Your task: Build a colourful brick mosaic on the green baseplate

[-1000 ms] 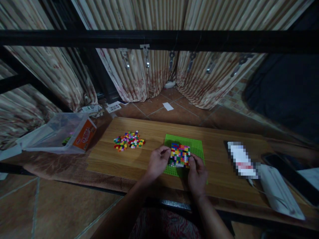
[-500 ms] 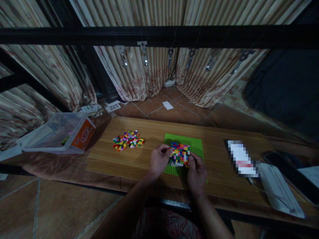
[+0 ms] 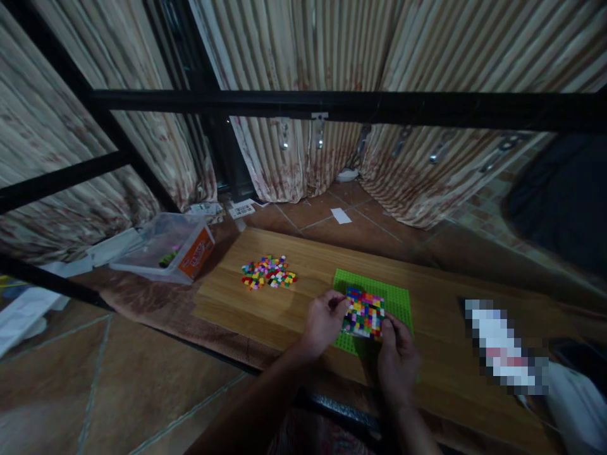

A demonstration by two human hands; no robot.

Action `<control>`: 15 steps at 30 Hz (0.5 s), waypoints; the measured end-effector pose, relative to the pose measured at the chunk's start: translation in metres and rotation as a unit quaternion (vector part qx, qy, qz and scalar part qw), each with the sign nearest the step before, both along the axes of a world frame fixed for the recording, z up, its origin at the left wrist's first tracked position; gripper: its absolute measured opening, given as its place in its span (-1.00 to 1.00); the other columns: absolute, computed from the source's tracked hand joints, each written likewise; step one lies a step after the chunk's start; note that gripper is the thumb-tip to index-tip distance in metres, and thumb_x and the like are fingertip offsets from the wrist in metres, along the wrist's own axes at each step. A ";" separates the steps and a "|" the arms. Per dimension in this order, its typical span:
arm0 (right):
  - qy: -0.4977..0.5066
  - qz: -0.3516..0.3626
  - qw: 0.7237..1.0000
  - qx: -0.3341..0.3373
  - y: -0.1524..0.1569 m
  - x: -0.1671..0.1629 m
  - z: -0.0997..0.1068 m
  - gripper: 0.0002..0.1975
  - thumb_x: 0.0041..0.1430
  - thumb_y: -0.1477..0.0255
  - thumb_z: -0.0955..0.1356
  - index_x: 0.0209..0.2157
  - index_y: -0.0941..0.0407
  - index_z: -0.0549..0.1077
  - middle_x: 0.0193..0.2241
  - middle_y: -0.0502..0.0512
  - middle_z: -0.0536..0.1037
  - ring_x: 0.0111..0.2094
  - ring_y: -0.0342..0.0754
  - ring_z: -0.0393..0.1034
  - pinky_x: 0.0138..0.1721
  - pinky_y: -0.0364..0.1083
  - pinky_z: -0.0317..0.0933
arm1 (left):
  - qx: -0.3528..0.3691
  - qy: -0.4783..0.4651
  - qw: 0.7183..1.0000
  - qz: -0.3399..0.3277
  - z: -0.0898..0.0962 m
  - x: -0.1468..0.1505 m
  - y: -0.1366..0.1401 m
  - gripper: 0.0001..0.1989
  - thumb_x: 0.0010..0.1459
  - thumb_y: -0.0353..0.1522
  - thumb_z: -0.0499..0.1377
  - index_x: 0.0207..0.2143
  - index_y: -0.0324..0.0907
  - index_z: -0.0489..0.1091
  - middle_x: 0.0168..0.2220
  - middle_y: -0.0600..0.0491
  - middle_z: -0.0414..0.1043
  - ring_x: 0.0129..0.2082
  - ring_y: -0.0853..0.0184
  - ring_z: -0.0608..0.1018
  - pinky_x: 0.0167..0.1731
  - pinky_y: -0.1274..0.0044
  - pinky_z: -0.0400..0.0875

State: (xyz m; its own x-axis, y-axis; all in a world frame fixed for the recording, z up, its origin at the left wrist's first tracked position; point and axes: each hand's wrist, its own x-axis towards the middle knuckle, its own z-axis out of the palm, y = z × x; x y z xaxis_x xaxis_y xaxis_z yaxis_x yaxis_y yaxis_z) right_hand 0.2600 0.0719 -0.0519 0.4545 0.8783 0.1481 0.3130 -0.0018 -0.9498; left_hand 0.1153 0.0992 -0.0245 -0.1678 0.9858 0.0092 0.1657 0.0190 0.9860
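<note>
Holding bricks (image 3: pixel 364 311), wood tbl (image 3: pixel 313 268), striped curtains (image 3: pixel 341 50)

The brick panel (image 3: pixel 364 311) hides part of the baseplate (image 3: pixel 397 300), perhaps its middle.

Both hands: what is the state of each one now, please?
Left hand: closed, holding the brick panel at its left edge.
Right hand: closed, holding its right edge.

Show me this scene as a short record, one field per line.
Surface: brown wooden board
Left hand: gripping left side of rectangular multicoloured plastic-brick panel
Right hand: gripping the panel's right side
Panel position: over green square studded plate; contact unclear
Loose pieces: small multicoloured plastic bricks, left of the panel
Container: clear plastic bin with orange label, beyond board's left end
</note>
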 end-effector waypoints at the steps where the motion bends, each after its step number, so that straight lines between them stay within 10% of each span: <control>1: -0.002 -0.001 1.000 -0.003 0.000 0.000 0.000 -0.56 0.16 0.10 0.27 -0.17 0.16 0.51 -0.20 0.20 0.55 -0.17 0.06 0.41 -0.11 0.03 0.23 | 0.008 0.006 1.000 -0.001 0.001 -0.003 -0.002 -0.83 0.15 -0.27 0.15 -0.36 -0.18 0.45 -0.44 0.10 0.48 -0.45 0.41 0.50 -0.44 0.62 0.36; 15: -0.014 -0.003 1.000 -0.008 -0.001 0.003 -0.003 -0.54 0.14 0.07 0.29 -0.16 0.16 0.51 -0.17 0.22 0.54 -0.15 0.09 0.41 -0.09 0.05 0.23 | 0.019 0.359 0.921 0.152 0.007 -0.152 -0.012 -0.72 0.13 -0.50 0.07 -0.13 -0.16 0.45 -0.12 -0.08 0.45 -0.16 0.20 0.52 -0.11 0.40 0.41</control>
